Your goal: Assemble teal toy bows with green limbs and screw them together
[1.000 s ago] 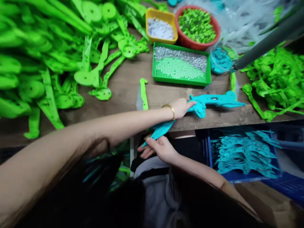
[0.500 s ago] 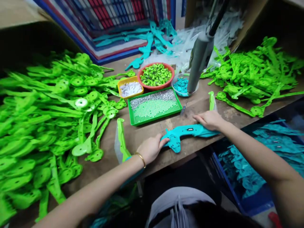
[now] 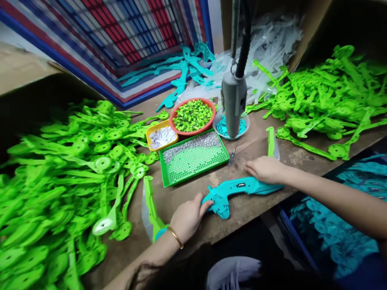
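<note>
A teal plastic toy bow [image 3: 234, 190] with green end limbs lies along the front edge of the workbench. My left hand [image 3: 188, 214], with a gold bangle at the wrist, is closed around its left part, thumb on top. My right hand [image 3: 264, 171] grips the right part from above, fingers curled and partly hidden. One green limb [image 3: 150, 205] rises past my left wrist, and another green limb [image 3: 271, 141] shows beyond my right hand; clear plastic backs both. Behind the bow are a green perforated tray [image 3: 193, 171] of small metal screws and a small thin tool [image 3: 232, 155].
A grey electric screwdriver [image 3: 234, 100] hangs above a clear bowl [image 3: 246, 129] of teal pieces. A red bowl [image 3: 172, 123] and a yellow tray [image 3: 148, 139] hold small parts. Green pieces pile up left [image 3: 60, 181] and right [image 3: 326, 92]. A blue crate [image 3: 298, 237] of teal parts stands below right.
My view has tilted up and shifted, so the bench sits lower in the picture. Both hands keep their hold on the toy bow, which stays in about the same place.
</note>
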A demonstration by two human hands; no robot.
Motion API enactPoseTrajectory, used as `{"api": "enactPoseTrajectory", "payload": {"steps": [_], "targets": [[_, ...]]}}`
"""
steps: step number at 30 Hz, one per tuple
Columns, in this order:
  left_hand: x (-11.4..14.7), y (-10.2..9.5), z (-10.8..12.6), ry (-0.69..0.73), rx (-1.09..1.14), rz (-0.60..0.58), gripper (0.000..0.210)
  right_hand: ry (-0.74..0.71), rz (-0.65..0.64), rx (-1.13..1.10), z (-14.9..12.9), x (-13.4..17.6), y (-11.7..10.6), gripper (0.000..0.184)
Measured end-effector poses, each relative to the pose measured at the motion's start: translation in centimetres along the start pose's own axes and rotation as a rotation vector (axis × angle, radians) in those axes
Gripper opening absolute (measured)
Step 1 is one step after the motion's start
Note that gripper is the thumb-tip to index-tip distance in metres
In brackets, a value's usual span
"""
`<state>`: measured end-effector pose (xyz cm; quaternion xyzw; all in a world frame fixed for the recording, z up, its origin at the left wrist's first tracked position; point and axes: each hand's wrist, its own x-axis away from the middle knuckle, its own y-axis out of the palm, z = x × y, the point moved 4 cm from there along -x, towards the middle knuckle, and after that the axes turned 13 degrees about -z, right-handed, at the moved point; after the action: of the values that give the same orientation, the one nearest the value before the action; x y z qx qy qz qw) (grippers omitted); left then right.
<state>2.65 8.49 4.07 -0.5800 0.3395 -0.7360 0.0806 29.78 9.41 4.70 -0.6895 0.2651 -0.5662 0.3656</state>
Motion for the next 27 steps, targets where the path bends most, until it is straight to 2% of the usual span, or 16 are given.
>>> {"api": "enactPoseTrajectory", "payload": {"steps": [1, 3, 5, 6, 7, 8, 11, 13, 15, 16, 17, 18, 20, 22, 25, 27], "targets": [[0.1, -0.3, 0.1, 0.007, 0.011, 0.030, 0.032, 0.008, 0.006, -0.006, 0.0, 0.0, 0.0, 0.037], [0.4, -1.6, 1.3, 0.067, 0.021, 0.208, 0.032, 0.027, 0.024, -0.023, -0.2, 0.0, 0.2, 0.038], [0.5, -3.6, 4.0, 0.195, -0.008, 0.468, 0.040, 0.045, 0.043, -0.040, -0.7, 0.1, 0.3, 0.039], [0.4, -4.5, 5.7, 0.271, -0.028, 0.539, 0.047, 0.049, 0.058, -0.048, -1.1, 0.1, 0.3, 0.040], [-0.2, -5.2, 7.6, 0.347, -0.050, 0.526, 0.053, 0.050, 0.079, -0.057, -1.5, 0.2, 0.2, 0.040], [-0.9, -5.8, 9.3, 0.390, -0.067, 0.462, 0.059, 0.045, 0.104, -0.068, -1.8, 0.3, 0.1, 0.041], [-3.3, -6.5, 12.5, 0.399, -0.026, 0.177, 0.065, 0.001, 0.235, -0.174, -1.7, 1.4, -0.3, 0.039], [-4.1, -6.6, 13.1, 0.408, -0.012, 0.081, 0.065, 0.024, 0.491, -0.355, 0.0, 3.0, -0.4, 0.037], [-4.3, -6.5, 12.7, 0.395, -0.034, 0.083, 0.065, 0.162, 0.859, -0.608, 2.8, 5.4, 0.1, 0.037], [-4.2, -6.4, 12.4, 0.381, -0.053, 0.097, 0.065, 0.238, 0.977, -0.747, 4.1, 6.4, 0.9, 0.039], [-4.1, -6.3, 12.2, 0.371, -0.072, 0.106, 0.064, 0.290, 0.995, -0.886, 5.0, 6.8, 1.9, 0.042], [-4.1, -6.0, 12.2, 0.361, -0.094, 0.104, 0.063, 0.303, 0.916, -1.012, 5.6, 6.7, 2.8, 0.044], [-3.9, -5.3, 12.4, 0.354, -0.149, 0.073, 0.064, 0.230, 0.635, -1.157, 5.3, 5.4, 4.1, 0.042], [-3.7, -4.8, 12.9, 0.347, -0.204, 0.050, 0.066, 0.105, 0.470, -1.196, 4.3, 4.2, 4.2, 0.037], [-3.1, -4.8, 13.3, 0.328, -0.254, 0.067, 0.067, -0.078, 0.487, -1.379, 3.3, 3.9, 3.8, 0.036], [-2.6, -5.3, 13.1, 0.314, -0.253, 0.102, 0.067, -0.119, 0.548, -1.542, 3.1, 5.2, 4.3, 0.035]]}}
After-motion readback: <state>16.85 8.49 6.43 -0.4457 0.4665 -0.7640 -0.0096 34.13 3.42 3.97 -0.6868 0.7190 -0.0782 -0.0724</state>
